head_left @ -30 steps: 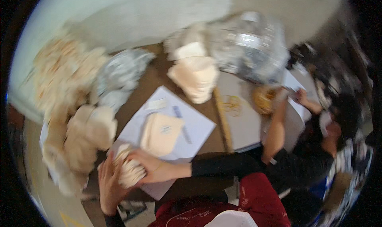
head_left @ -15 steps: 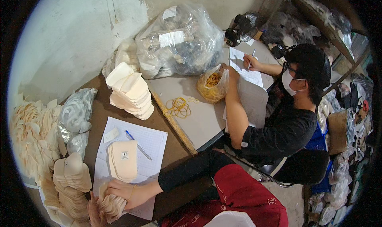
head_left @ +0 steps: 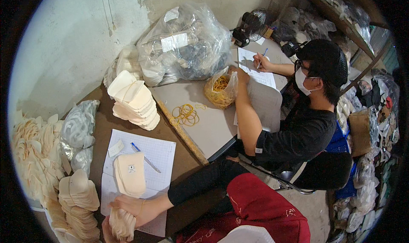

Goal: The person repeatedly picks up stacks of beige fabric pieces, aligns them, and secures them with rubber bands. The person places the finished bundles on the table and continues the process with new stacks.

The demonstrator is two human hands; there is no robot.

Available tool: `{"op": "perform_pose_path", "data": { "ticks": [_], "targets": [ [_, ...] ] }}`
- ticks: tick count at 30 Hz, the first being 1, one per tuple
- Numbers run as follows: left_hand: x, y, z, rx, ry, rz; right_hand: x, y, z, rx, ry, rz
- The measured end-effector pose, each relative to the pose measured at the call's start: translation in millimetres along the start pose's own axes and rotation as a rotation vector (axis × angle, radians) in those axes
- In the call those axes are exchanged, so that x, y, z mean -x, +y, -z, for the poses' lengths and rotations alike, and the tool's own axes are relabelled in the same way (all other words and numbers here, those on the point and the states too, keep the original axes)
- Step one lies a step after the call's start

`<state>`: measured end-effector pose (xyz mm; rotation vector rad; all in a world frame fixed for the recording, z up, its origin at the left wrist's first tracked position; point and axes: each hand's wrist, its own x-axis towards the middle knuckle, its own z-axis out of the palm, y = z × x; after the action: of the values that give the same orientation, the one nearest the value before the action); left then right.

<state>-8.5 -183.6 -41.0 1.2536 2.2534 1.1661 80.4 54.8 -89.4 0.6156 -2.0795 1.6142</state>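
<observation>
Between my hands at the lower left stands a small stack of cream cut fabric pieces (head_left: pixel 122 224), held on edge. Over its top my right hand (head_left: pixel 142 209) is closed, with a yellow rubber band around the wrist. My left hand (head_left: pixel 108 231) grips the stack's left side, only partly in view. Just beyond lies another pile of cream pieces (head_left: pixel 130 181), with a small printed label on top. It rests on an open gridded notebook (head_left: pixel 164 157), beside a blue-and-clear pen (head_left: pixel 146 157) and a white paper slip (head_left: pixel 115 148).
More stacks of cream pieces (head_left: pixel 78 192) line the left side. A taller stack (head_left: pixel 134 100) stands beyond the notebook, near loose yellow rubber bands (head_left: pixel 185 114). Across a wooden strip (head_left: pixel 181 132), a co-worker (head_left: pixel 298 128) writes and touches a bag of rubber bands (head_left: pixel 221 89).
The stack in my hands has turned more upright, and my left hand has shifted along its side. The whole view has moved slightly. The co-worker's pen hand has moved a little.
</observation>
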Motion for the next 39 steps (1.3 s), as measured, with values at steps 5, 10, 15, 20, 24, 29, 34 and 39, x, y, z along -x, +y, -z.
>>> {"op": "perform_pose_path", "data": {
  "ticks": [5, 10, 15, 20, 24, 29, 34, 39],
  "targets": [
    [-0.6, 7.8, -19.0, 0.03, 0.098, 0.126, 4.2, 3.0, -0.5, -0.015, -0.005, -0.034],
    [-2.2, 10.3, -30.4, 0.103, 0.149, 0.191, 3.4, 0.3, 1.6, -0.007, -0.248, 0.004],
    [-5.2, 8.5, -33.8, 0.163, 0.189, 0.238, -4.9, -2.1, 3.8, -0.124, -0.275, -0.037],
    [-7.6, 6.5, -35.6, 0.221, 0.222, 0.289, 2.1, 14.7, -10.8, -0.177, -0.137, -0.055],
    [-10.1, 4.0, -32.8, 0.249, 0.223, 0.324, 4.8, 16.1, -12.3, -0.047, -0.164, 0.005],
    [-22.1, 25.1, -23.9, -0.117, 0.181, 0.209, -5.9, -0.6, 2.8, -0.124, -0.153, -0.091],
    [-36.5, 54.1, -15.6, -0.596, 0.145, -0.005, -5.8, -0.1, -2.1, -0.055, -0.038, -0.031],
    [-39.7, 60.0, -12.9, -0.383, 0.012, 0.181, -2.7, -0.6, 2.1, 0.003, -0.007, 0.016]
  ]
}}
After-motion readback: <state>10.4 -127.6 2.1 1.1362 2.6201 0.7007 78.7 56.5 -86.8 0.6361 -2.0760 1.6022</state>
